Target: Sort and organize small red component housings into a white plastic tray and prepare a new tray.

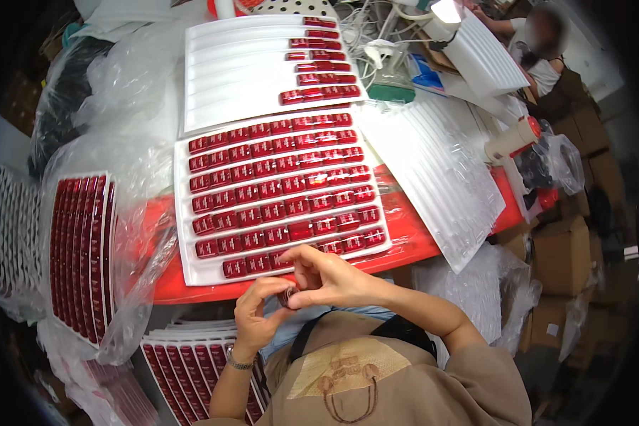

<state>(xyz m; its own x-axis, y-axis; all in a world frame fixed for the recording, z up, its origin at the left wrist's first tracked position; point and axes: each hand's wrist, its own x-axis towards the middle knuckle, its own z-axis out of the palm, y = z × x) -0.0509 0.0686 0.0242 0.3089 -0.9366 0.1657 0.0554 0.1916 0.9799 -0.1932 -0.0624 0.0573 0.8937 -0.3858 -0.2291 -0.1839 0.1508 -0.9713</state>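
Note:
My left hand (258,312) and my right hand (336,279) meet in front of my chest, at the near edge of a white ridged tray (186,245). Between their fingertips is a small, glossy dark red piece (288,295), partly covered by the fingers. Both hands are closed on it. Rows of small red pieces (270,189) with pale printing lie in the tray's grooves, and my right hand overlaps part of the nearest row. Beyond it, a second white tray (227,71) has similar pieces only along its right side.
Trays of red pieces stand at left (82,255) and below the table (184,376), some in clear plastic. Bare white trays (433,170) lie right of the red tabletop (160,277). A lamp (446,11), cables, cardboard boxes (562,257) and another person (543,42) are farther off.

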